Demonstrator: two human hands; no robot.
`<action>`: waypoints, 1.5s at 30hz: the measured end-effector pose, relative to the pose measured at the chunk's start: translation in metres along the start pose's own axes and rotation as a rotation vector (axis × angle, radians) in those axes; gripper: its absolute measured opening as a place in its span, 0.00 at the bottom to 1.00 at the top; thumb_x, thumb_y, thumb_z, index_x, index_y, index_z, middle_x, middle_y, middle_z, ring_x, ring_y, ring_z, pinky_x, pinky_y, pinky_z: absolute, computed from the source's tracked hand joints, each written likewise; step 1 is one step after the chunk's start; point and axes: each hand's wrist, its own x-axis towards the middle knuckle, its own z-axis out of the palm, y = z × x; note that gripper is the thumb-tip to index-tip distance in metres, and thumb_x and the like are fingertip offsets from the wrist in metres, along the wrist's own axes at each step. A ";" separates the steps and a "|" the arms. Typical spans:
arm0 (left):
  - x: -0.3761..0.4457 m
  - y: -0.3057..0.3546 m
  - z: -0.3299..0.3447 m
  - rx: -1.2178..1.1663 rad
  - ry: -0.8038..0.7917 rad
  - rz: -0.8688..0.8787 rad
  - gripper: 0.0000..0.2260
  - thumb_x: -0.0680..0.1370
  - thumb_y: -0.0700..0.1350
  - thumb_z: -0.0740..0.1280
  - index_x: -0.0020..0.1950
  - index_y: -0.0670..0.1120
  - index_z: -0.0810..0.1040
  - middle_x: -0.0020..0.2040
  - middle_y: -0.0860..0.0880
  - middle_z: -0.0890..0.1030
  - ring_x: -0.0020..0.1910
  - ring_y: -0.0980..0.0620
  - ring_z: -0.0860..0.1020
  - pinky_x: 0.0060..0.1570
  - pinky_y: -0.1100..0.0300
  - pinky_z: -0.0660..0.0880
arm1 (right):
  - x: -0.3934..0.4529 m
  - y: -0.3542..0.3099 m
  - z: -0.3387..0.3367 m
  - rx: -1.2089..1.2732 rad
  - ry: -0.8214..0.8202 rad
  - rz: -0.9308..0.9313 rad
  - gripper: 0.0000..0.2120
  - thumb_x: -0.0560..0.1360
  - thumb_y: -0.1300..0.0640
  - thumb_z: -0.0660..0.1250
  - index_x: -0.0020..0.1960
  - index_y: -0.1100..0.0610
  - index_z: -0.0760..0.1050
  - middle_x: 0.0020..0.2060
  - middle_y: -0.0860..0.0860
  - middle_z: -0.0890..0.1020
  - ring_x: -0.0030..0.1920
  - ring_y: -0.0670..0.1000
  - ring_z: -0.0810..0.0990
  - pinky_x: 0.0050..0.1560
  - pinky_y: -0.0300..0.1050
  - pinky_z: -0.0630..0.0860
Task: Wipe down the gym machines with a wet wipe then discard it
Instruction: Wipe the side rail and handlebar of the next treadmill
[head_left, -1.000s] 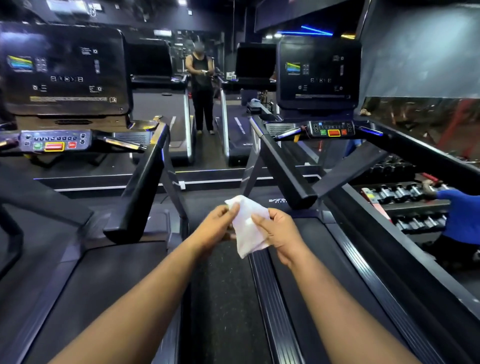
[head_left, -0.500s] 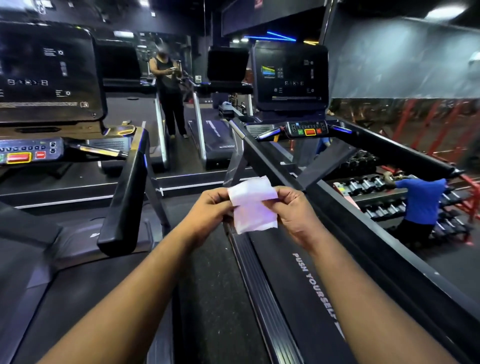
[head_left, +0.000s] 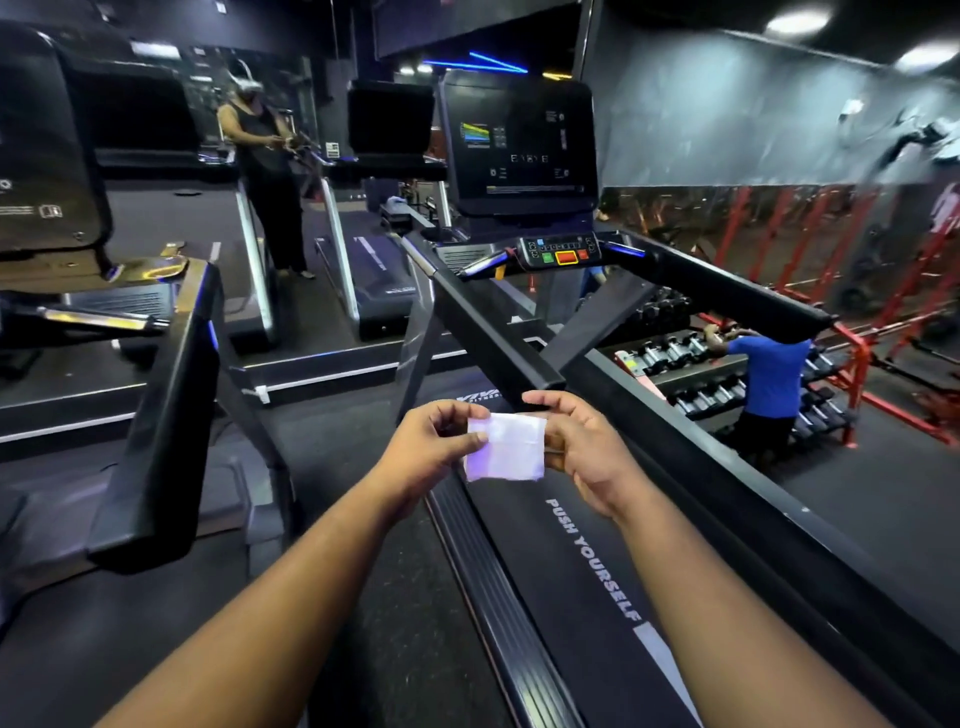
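Since half a second ago we have pulled the wipe (head_left: 506, 447) out flatter between our hands, so it now reads as a squarish folded sheet, and our view has swung right, bringing the right treadmill's console (head_left: 519, 145) nearer the middle. Our left hand (head_left: 431, 447) pinches the wipe's left edge, thumb lying across the front and fingers curled behind. Our right hand (head_left: 582, 447) grips the right edge with curled fingers, the index finger stretched out above the wipe's top edge. Both hands grasp the one wipe; neither holds anything else. The wipe hangs in the air between the two hands, above the side rail and front end of the belt (head_left: 587, 561) printed PUSH YOURSELF, just below the near end of that treadmill's left handrail (head_left: 483, 332) and touching none of them. We count one wipe, two hands, and two treadmills close to us, the other one's handrail (head_left: 166, 415) on our left. A person in blue (head_left: 769, 374) bends at a dumbbell rack (head_left: 675, 353) on the right. Another person (head_left: 265, 171) stands farther back.
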 end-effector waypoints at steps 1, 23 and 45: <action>0.007 -0.002 0.003 0.007 0.004 0.009 0.10 0.77 0.31 0.72 0.55 0.43 0.83 0.45 0.45 0.84 0.39 0.55 0.80 0.35 0.65 0.75 | 0.006 0.001 -0.005 0.015 0.021 0.036 0.11 0.83 0.59 0.60 0.61 0.55 0.78 0.54 0.61 0.85 0.46 0.54 0.84 0.45 0.50 0.80; 0.156 -0.056 0.019 0.288 -0.036 0.077 0.15 0.72 0.35 0.77 0.56 0.48 0.82 0.48 0.45 0.86 0.43 0.52 0.83 0.46 0.51 0.81 | 0.117 0.029 -0.060 -0.695 0.261 -0.183 0.05 0.74 0.54 0.74 0.49 0.48 0.80 0.40 0.46 0.85 0.40 0.50 0.84 0.42 0.54 0.82; 0.293 -0.103 -0.028 1.126 -0.480 0.573 0.35 0.80 0.63 0.64 0.83 0.56 0.54 0.84 0.53 0.52 0.83 0.53 0.46 0.78 0.34 0.40 | 0.180 0.073 -0.005 -1.869 0.446 0.002 0.32 0.82 0.38 0.53 0.80 0.54 0.60 0.80 0.57 0.61 0.81 0.59 0.52 0.74 0.77 0.46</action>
